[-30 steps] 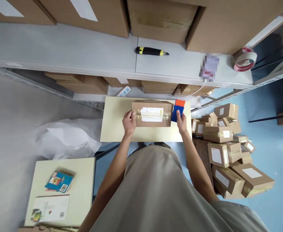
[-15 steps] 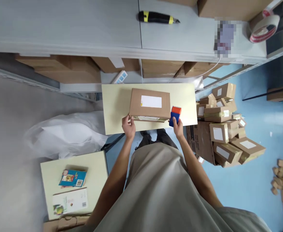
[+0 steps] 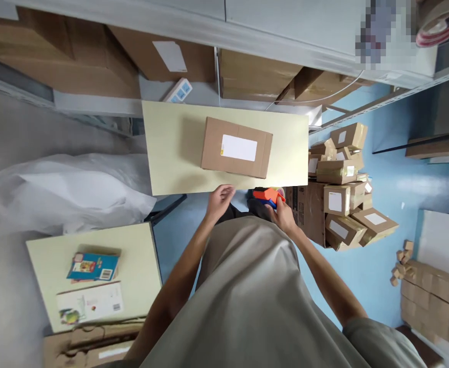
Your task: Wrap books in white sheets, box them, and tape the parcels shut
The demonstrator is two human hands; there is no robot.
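A brown cardboard box with a white label on its upper face lies slightly turned on the pale yellow table. My right hand grips an orange and blue tape dispenser, which is just off the table's front edge, with part of a tape roll showing at its far side. My left hand is at the same edge, apart from the box, fingers loosely bent and holding nothing visible.
Several taped, labelled boxes are heaped on the right. White plastic sheeting lies on the left, above a second table bearing a blue book. A shelf with cartons stands ahead; a power strip rests there.
Both hands have drawn back from the box toward me. The dispenser came off the table area and turned in my right hand. My left hand let go of the box, which now sits more askew.
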